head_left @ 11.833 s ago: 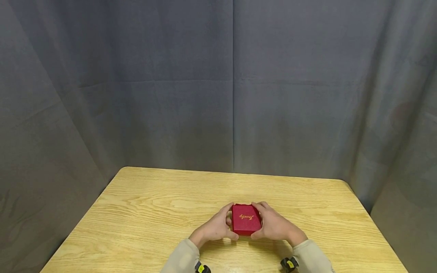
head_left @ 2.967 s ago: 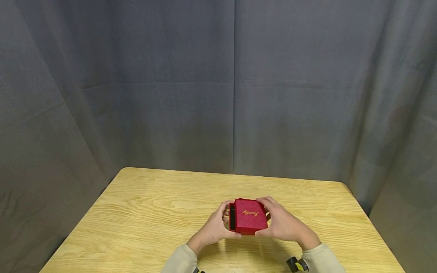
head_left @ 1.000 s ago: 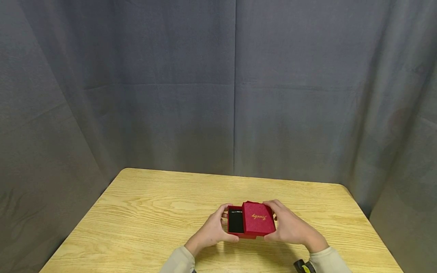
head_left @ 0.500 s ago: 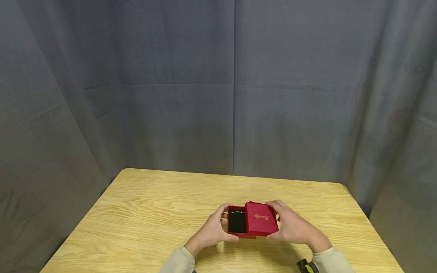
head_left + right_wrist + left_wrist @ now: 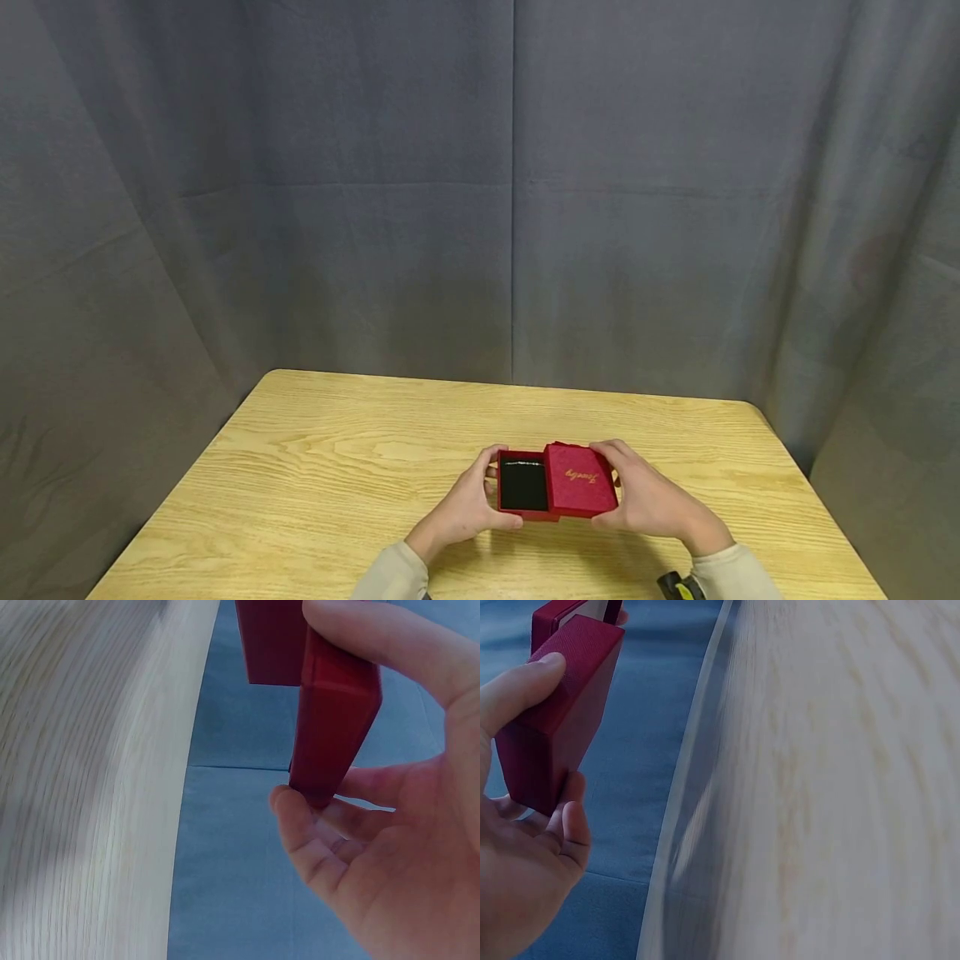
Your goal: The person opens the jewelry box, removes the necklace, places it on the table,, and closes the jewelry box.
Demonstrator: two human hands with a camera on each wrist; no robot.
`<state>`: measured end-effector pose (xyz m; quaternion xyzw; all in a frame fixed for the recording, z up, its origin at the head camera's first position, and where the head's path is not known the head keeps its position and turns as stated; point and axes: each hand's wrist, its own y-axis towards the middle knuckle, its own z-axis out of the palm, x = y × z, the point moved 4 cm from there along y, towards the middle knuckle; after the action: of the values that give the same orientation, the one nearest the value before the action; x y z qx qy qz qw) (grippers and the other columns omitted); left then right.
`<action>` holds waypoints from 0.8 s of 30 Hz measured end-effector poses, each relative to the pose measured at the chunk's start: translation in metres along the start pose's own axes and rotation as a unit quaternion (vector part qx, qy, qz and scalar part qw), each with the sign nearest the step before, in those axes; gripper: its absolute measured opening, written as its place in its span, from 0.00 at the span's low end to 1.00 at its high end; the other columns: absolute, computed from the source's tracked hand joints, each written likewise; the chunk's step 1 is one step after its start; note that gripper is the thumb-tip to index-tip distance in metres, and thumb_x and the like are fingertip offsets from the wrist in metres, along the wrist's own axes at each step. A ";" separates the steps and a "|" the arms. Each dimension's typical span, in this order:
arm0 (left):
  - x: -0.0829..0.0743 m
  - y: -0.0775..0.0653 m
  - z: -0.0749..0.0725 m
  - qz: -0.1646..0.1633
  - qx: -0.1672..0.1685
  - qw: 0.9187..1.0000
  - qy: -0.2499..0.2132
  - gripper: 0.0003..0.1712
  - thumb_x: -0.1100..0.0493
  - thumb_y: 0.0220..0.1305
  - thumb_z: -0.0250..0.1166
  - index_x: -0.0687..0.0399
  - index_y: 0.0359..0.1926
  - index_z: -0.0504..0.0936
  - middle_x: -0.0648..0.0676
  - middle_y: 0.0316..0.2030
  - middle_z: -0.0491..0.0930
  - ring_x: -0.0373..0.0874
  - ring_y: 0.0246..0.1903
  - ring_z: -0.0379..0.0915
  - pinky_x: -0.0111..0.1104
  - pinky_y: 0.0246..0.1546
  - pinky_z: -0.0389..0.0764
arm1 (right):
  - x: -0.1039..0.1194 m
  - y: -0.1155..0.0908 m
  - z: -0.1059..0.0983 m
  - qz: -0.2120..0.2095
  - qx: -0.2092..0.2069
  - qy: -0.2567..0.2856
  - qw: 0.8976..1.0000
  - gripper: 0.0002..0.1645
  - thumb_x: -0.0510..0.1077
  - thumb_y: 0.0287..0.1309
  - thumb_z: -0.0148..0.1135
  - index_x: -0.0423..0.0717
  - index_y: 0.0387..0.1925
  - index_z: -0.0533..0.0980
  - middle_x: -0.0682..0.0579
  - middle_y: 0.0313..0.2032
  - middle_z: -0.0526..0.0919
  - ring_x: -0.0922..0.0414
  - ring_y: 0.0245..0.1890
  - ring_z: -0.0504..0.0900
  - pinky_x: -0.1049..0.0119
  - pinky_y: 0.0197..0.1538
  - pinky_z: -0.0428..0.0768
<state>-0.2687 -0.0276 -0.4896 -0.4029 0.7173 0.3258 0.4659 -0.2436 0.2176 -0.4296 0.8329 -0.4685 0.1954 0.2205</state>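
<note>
A small red jewelry box is held over the table by both hands in the head view. My left hand (image 5: 465, 504) grips the box base (image 5: 525, 516) by its left end, thumb in front and fingers behind. Inside the base lies a black pad (image 5: 523, 487), crossed near its far side by a thin silvery chain (image 5: 522, 462). My right hand (image 5: 648, 500) grips the lid (image 5: 581, 492), which has gold "Jewelry" lettering and sits shifted right, overlapping the base's right end. In the right wrist view the lid (image 5: 337, 712) is pinched between thumb and fingers, with the base (image 5: 274, 645) beyond it.
The light wooden table (image 5: 360, 450) spreads under the hands, with rounded far corners. Grey-blue curtains (image 5: 390, 250) hang behind it and at both sides. A black and yellow strap device (image 5: 681, 586) sits at the right wrist.
The box was closed on the table at first, then raised. The right hand has drawn the lid rightward off the base, uncovering the black pad and chain; the left hand stays nearly still lately.
</note>
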 end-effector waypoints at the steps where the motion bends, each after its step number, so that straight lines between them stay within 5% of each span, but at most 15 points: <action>1: 0.000 0.000 0.000 0.000 -0.001 1.000 0.002 0.58 0.55 0.42 0.79 0.55 0.70 0.54 0.50 0.52 0.68 0.47 0.41 0.67 0.40 0.42 0.71 | -0.001 0.000 0.000 0.001 0.000 0.001 1.000 0.52 0.49 0.33 0.80 0.36 0.60 0.65 0.52 0.51 0.69 0.58 0.41 0.71 0.65 0.40 0.76; 24: 0.001 0.000 -0.002 0.000 -0.008 1.000 0.016 0.60 0.52 0.40 0.80 0.57 0.71 0.54 0.53 0.55 0.69 0.46 0.41 0.67 0.39 0.42 0.72 | -0.008 -0.007 -0.009 0.011 -0.003 -0.008 1.000 0.51 0.48 0.33 0.79 0.35 0.60 0.65 0.50 0.52 0.70 0.57 0.41 0.70 0.65 0.39 0.76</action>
<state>-0.2698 -0.0294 -0.4903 -0.4115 0.7221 0.3252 0.4511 -0.2427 0.2309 -0.4279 0.8288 -0.4799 0.1894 0.2168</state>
